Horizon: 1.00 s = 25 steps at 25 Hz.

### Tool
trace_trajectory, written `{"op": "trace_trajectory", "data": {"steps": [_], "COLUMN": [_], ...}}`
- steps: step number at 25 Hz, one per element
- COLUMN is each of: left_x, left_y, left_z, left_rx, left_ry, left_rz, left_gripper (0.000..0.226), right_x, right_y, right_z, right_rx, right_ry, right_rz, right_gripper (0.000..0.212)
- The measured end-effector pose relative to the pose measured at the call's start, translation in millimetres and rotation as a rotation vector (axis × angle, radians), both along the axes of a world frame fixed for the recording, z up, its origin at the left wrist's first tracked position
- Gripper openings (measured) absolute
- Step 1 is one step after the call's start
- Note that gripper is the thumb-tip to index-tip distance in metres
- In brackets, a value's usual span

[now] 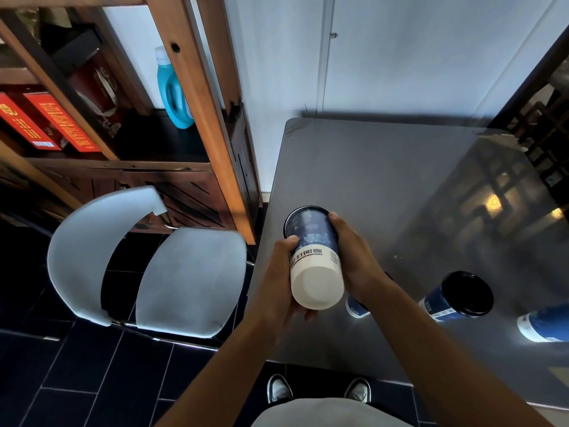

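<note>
A tall blue and white paper cup (314, 257) is held over the left part of the grey table (385, 167), tipped so its white base faces me and its dark rim points away. My left hand (281, 272) grips its left side, thumb on the printed band. My right hand (354, 257) wraps round its right side. On the table to the right lies a second blue cup with a black lid (458, 295). A third cup (545, 323) lies at the right edge. Below my right wrist a bit of another cup (355, 308) shows.
A pale grey chair (184, 282) stands left of the table on dark floor tiles. Behind it is a wooden shelf unit (212, 124) with a blue detergent bottle (172, 90) and red boxes (46, 121). A white wall backs the table. My shoes (278, 389) show below.
</note>
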State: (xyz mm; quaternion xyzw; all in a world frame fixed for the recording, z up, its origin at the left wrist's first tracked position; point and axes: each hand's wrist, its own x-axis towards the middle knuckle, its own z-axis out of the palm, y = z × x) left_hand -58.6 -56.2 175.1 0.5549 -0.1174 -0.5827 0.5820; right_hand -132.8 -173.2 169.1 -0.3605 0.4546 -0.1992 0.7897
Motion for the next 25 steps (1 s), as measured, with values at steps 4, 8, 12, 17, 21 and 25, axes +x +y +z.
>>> {"op": "trace_trajectory", "data": {"steps": [4,8,12,17,21,25], "left_x": [5,15,10,10,12,13], "left_y": [2,1,-3,-1,-1,1], "left_z": [2,12,14,9,8,5], "left_rx": [0.089,0.132,0.044,-0.043,-0.06,-0.01], "left_ry": [-0.061,-0.122,-0.125,0.047,0.058,-0.061], "left_rz": [-0.061,-0.142,-0.062,0.013,-0.056,-0.066], "left_gripper": [0.073,0.088,0.08,0.05,0.061,0.072], "right_x": [0,-1,-1,-1,1,1], "right_y": [-5,-11,-13,-9,-7,-7], "right_z": [-1,0,-7,-20,-20,-10], "right_rx": [-0.071,-0.303,-0.251,-0.051,-0.04,-0.164], "right_ry": [0.05,0.192,0.146,-0.003,-0.005,0.062], "right_rz": [0.062,0.2,0.174,0.016,0.029,0.099], "right_gripper": [0.052,0.038,0.048,0.056,0.055,0.05]}}
